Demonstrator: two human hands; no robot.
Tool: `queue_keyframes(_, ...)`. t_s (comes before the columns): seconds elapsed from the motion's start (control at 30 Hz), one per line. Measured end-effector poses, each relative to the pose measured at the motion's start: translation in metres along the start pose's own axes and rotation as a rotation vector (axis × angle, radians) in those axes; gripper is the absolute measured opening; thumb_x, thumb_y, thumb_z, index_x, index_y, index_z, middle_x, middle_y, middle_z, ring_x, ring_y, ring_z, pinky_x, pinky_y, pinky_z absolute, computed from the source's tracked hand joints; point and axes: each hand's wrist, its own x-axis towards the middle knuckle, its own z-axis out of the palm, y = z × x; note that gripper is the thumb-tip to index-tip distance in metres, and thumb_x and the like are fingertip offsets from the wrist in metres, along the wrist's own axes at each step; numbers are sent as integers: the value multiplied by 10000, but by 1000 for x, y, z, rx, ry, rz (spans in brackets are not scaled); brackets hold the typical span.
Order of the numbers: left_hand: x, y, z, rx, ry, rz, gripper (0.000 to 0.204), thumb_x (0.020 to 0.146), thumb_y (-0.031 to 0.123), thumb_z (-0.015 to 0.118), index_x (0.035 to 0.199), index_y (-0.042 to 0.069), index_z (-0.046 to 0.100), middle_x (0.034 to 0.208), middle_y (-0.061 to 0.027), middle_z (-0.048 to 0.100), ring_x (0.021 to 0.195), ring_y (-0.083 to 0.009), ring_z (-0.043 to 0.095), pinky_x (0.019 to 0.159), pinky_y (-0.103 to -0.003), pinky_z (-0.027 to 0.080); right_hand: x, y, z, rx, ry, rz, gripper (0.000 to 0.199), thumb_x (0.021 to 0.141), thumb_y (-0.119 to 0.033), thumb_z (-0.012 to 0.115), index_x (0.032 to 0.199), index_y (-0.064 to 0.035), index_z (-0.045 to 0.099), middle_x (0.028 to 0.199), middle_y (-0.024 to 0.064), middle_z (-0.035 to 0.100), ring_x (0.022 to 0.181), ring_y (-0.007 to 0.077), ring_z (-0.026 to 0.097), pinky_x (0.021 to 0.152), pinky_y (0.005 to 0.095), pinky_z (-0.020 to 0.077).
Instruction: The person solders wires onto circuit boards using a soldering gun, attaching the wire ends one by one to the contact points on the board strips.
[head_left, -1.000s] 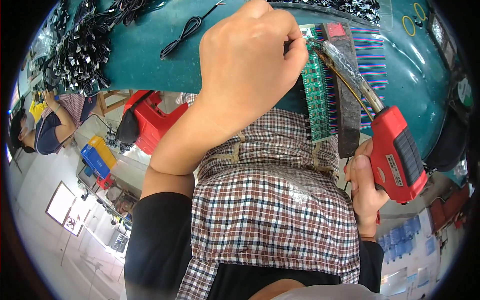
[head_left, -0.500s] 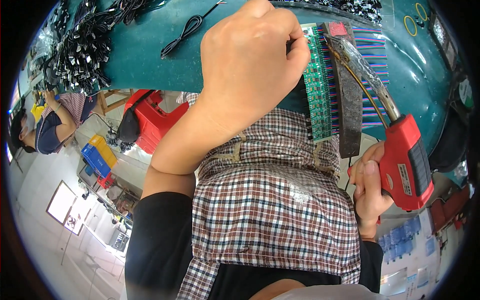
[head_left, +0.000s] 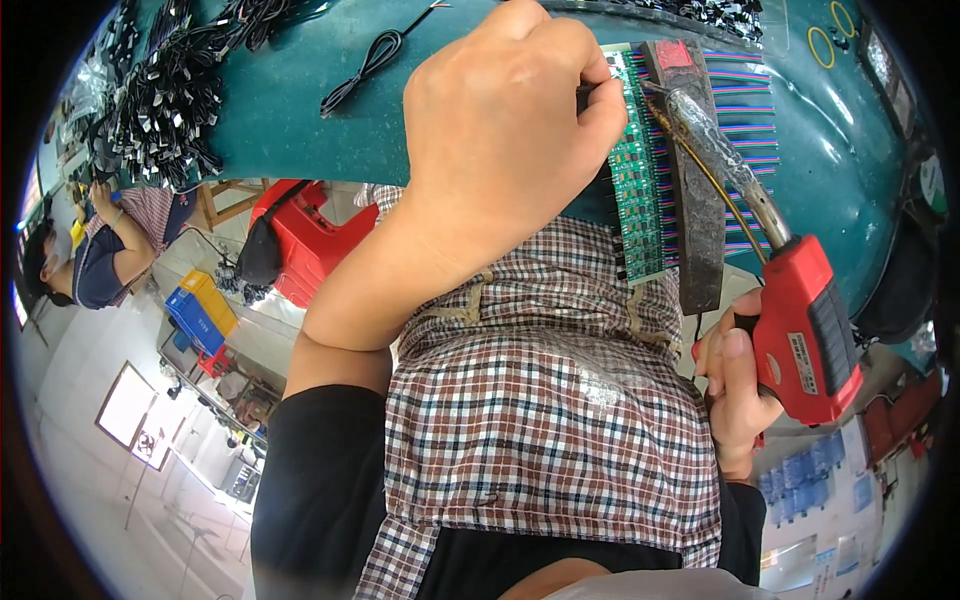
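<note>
My left hand is closed in a pinch at the far end of a green circuit board panel; what its fingers hold is hidden. In my right hand is a red soldering gun with a black ribbed grip. Its metal barrel and thin brass-coloured tube reach across a dark bar, with the tip close to the board's far end, near my left fingers. The bar lies along the board, over rows of thin coloured wires that stick out to the right.
A coiled black cable lies on the green table mat, left of my hand. Bundles of black cables are piled at the far left. Yellow rings lie at the far right. A red stool and another person are to the left.
My right hand has brought the soldering gun slightly left, and its tip has come a little nearer. My left hand has shifted slightly right over the board's edge.
</note>
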Motion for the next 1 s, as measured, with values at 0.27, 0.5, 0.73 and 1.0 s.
queue_keyframes(0.27, -7, -24, 14, -186, 213, 85, 157, 733, 63, 745, 710, 87, 592, 707, -66, 560, 561, -246, 605, 508, -349, 466, 8, 8, 9, -10, -58, -16, 129, 945, -42, 556, 1035, 30, 500, 708, 39, 483, 433, 50, 369, 453, 235, 382)
queue_keyframes(0.5, -8, -30, 21, -228, 286, 89, 163, 735, 77, 743, 716, 91, 582, 720, -66, 557, 543, -253, 600, 491, -357, 465, 13, 9, 18, 2, -61, 20, 116, 936, -38, 564, 1011, 18, 496, 710, 38, 479, 435, 53, 367, 447, 234, 385)
queue_keyframes(0.73, -7, -39, 30, -213, 320, 110, 168, 732, 77, 741, 714, 89, 574, 710, -64, 545, 534, -252, 593, 484, -357, 459, 19, 10, 26, 2, -62, 32, 86, 937, -35, 553, 974, 10, 490, 732, 53, 484, 432, 51, 364, 445, 235, 385)
queue_keyframes(1.0, -5, -37, 26, -244, 300, 95, 178, 730, 76, 742, 709, 89, 566, 705, -64, 541, 535, -254, 589, 482, -362, 455, 20, 8, 21, 82, -60, -2, 91, 954, -58, 530, 955, 22, 487, 752, 66, 494, 426, 49, 355, 453, 250, 394)
